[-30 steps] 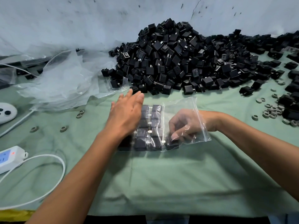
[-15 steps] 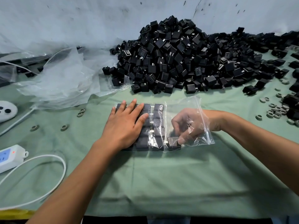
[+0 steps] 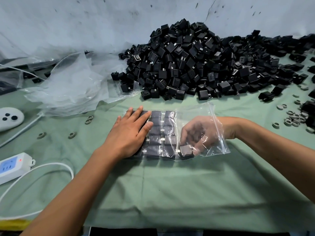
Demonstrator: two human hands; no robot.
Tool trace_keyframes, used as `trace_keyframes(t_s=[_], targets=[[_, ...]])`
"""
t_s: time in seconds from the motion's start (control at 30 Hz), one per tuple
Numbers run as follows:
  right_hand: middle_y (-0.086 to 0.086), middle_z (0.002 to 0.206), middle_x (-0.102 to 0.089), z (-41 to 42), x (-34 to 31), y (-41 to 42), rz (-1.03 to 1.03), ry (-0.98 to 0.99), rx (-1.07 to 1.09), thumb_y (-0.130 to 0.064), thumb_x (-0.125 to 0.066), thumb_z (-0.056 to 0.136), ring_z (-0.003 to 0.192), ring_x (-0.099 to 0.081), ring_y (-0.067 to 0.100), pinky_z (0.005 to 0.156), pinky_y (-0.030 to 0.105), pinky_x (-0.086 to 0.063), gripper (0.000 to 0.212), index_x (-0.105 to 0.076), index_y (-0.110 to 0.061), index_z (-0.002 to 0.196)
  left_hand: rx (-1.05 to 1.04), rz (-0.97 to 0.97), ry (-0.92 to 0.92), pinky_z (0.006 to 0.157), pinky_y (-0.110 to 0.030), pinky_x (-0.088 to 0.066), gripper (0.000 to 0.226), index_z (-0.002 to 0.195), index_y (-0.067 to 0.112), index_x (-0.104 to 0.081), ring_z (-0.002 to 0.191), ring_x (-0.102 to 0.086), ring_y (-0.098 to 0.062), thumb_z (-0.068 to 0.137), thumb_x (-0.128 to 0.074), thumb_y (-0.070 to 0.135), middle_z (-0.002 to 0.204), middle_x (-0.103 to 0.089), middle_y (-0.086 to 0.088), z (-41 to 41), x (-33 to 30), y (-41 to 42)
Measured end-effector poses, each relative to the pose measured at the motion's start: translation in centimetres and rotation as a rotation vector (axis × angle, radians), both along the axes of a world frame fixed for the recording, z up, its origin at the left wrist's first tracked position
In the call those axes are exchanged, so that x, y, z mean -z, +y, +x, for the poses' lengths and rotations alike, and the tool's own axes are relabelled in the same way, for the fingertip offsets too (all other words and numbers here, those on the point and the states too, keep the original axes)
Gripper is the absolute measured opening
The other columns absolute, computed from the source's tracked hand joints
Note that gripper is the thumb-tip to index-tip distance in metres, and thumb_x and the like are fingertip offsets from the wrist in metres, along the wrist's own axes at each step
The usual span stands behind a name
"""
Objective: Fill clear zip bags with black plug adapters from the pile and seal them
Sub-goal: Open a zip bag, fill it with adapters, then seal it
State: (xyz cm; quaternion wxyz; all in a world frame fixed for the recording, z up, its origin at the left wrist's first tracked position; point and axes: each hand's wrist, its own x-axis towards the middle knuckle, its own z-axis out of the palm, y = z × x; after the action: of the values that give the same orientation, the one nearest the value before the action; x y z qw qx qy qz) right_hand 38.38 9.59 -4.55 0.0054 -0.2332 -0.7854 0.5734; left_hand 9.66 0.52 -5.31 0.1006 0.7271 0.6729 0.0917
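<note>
Three rows filled the thin, slippery zip bag (image 3: pixel 211 116); your left hand (image 3: pixel 131 132) pressed flat, right hand (image 3: pixel 197 133) inside pinched a rigid adapter (image 3: pixel 186 150).

right hand (image 3: pixel 198 133) blurred inside the zip bag (image 3: pixel 214 120) (grip unclear), pile (image 3: pixel 196 65) cut off right

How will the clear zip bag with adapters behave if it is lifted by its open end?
The clear zip bag is thin film, so it would probably sag. The plug adapters lie loose in rows, so they would likely slide together. The left hand presses them flat.
</note>
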Motion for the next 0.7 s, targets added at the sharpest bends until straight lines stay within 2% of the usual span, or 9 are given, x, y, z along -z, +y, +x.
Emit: trace_keyframes(t_s=[0.2,0.33,0.5,0.6,0.7], targets=[[0.005,0.081,-0.075,0.13,0.35,-0.04,-0.02,0.003,0.021,-0.025,-0.09,0.078,0.066,-0.07,0.022,0.059,0.03,-0.055,0.037,-0.072,-0.011,0.107,-0.002,0.01,0.023,0.129,-0.045,0.0,0.079,0.162,0.046,-0.009,0.158,0.01,-0.011,0.089,0.003,0.076,0.171,0.005,0.017,0.24,0.08,-0.32],[0.0,0.078,-0.076,0.15,0.49,-0.08,0.023,0.009,0.012,-0.022,-0.088,0.081,0.065,-0.07,0.02,0.058,0.03,-0.055,0.032,-0.071,-0.01,0.106,-0.006,0.009,0.022,0.129,-0.046,-0.001,0.08,0.161,0.046,-0.01,0.158,0.01,-0.011,0.088,0.004,0.076,0.171,0.004,0.017,0.27,-0.01,-0.36],[0.015,0.086,-0.076,-0.09,0.47,-0.1,-0.02,-0.018,0.05,-0.036,-0.092,0.074,0.071,-0.068,0.027,0.066,0.043,-0.052,0.043,-0.072,-0.011,0.102,-0.019,0.022,0.043,0.129,-0.048,-0.002,0.08,0.161,0.047,-0.011,0.158,0.007,-0.012,0.089,0.003,0.076,0.171,0.001,0.016,0.36,-0.01,-0.23],[0.013,0.09,-0.075,-0.09,0.27,0.01,-0.059,0.027,0.03,-0.035,-0.092,0.074,0.075,-0.069,0.02,0.069,0.029,-0.055,0.048,-0.071,-0.009,0.108,-0.02,0.022,0.036,0.129,-0.048,-0.002,0.078,0.161,0.048,-0.012,0.158,0.007,-0.011,0.09,0.002,0.075,0.171,0.002,0.017,0.27,0.05,-0.26],[0.025,0.088,-0.068,0.12,-0.01,0.26,-0.097,0.037,0.004,-0.031,-0.09,0.077,0.08,-0.071,0.011,0.072,0.02,-0.055,0.051,-0.069,-0.008,0.116,-0.02,0.015,0.024,0.129,-0.047,-0.002,0.076,0.161,0.048,-0.011,0.158,0.008,-0.01,0.091,0.002,0.075,0.17,0.003,0.018,0.19,0.07,-0.26]])
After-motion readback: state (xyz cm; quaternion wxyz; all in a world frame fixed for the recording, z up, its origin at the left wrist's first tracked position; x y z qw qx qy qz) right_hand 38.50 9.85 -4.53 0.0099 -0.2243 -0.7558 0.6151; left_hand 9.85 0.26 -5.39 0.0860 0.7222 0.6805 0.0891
